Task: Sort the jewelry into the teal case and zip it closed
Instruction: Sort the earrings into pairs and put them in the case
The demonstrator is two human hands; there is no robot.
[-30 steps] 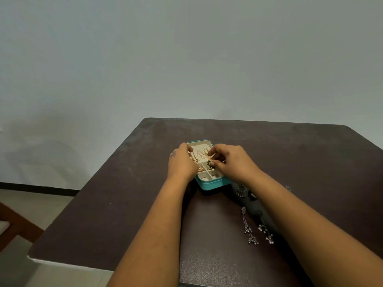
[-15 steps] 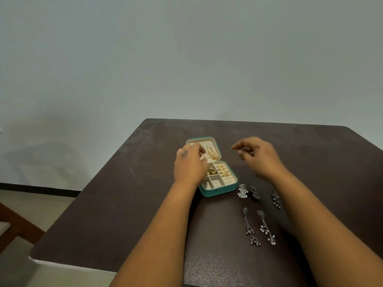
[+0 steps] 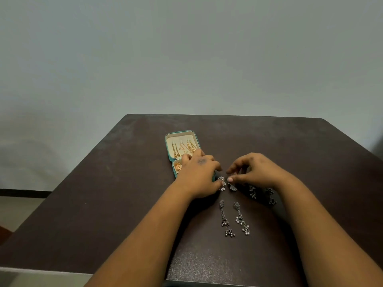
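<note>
Teal case lies open, gold chains inside its lid.

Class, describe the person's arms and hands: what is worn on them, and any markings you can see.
Both forearms are bare, with no sleeves in view. No watch, bracelet or ring shows on either. The left hand has a small dark mark, perhaps a tattoo, on its back. The right hand shows a fainter dark smudge on its back and a pale thumbnail.
</note>
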